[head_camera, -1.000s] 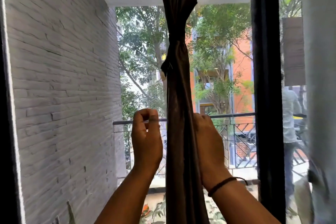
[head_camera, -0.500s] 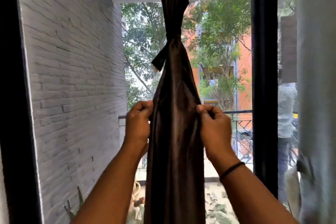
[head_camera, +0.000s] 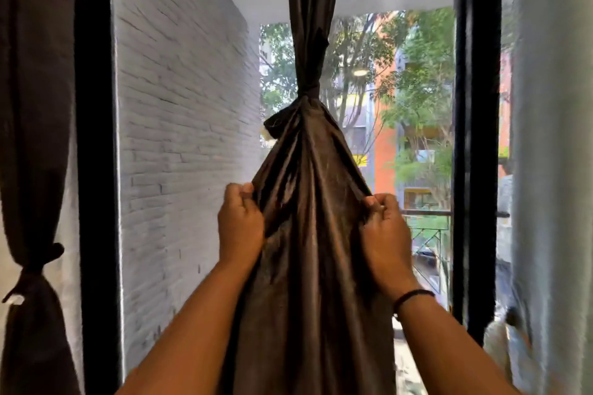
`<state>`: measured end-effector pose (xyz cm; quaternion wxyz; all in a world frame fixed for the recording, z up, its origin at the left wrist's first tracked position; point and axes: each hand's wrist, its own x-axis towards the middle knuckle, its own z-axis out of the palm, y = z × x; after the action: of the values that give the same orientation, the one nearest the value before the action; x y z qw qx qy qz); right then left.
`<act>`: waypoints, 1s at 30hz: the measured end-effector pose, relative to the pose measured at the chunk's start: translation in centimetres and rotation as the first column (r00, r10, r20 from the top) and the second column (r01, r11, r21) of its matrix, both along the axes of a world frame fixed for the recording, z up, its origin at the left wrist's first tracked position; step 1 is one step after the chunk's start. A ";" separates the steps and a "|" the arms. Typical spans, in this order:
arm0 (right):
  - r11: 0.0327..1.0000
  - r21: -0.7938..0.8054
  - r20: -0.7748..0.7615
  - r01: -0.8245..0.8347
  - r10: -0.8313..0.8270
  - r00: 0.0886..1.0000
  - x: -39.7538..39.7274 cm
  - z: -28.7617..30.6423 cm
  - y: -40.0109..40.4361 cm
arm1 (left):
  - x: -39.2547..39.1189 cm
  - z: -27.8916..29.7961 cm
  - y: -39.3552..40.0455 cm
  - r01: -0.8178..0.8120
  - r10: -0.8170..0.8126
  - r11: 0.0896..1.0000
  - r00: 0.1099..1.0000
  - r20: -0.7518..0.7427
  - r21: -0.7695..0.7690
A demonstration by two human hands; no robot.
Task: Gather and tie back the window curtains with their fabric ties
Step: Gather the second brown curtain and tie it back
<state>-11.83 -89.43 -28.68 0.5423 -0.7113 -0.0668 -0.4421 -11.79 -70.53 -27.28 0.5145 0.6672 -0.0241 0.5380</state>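
Centrally, a dark brown curtain (head_camera: pixel 314 234) hangs down the middle of the frame, cinched by its fabric tie (head_camera: pixel 308 86) just above centre. A loose end of the tie sticks out to the left below the knot. Under the tie the cloth fans out wide.

Both hands are raised at mid-height, backs toward the camera. At the cloth's left edge the left hand (head_camera: pixel 240 224) pinches a fold between curled fingers and thumb. At the right edge the right hand (head_camera: pixel 386 234) does the same, and a thin black band (head_camera: pixel 412 297) circles that wrist. The cloth is stretched between the two hands.

At the far left of the frame a second curtain (head_camera: pixel 35 106) hangs, knotted low down with its own tie (head_camera: pixel 38 258). A black frame (head_camera: pixel 96 170) stands beside it, then a white brick wall (head_camera: pixel 179 138). Another black upright (head_camera: pixel 476 138) stands right of centre, with pale fabric (head_camera: pixel 552 170) along the right edge. Trees and an orange building (head_camera: pixel 385 151) show beyond the glass, with a railing (head_camera: pixel 426 212) low on the right.
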 end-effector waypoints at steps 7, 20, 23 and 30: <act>0.912 -0.156 -0.181 -0.380 0.352 0.918 -0.2 -6.8 1.6 | -1.3 -3.6 -2.5 0.163 -0.135 0.976 0.974 -0.184 0.147; 0.938 -0.346 -0.393 0.034 -0.178 0.902 6.2 -9.3 -3.6 | 4.3 -12.1 7.9 0.087 0.038 0.965 0.887 -0.461 0.248; 0.959 -0.257 -0.413 -0.121 0.004 0.911 7.3 -9.8 -1.7 | 6.0 -12.4 8.8 0.188 -0.076 0.962 0.879 -0.471 0.196; 0.898 -0.237 -0.723 -0.370 0.092 0.685 8.0 -19.5 2.9 | 9.2 -22.9 11.4 0.546 -0.210 0.819 0.573 -0.792 0.178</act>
<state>-3.83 -86.54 -48.18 0.4376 -0.8974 -0.0296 -0.0483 -2.61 -59.15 -50.15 0.4337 0.8953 -0.0689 0.0751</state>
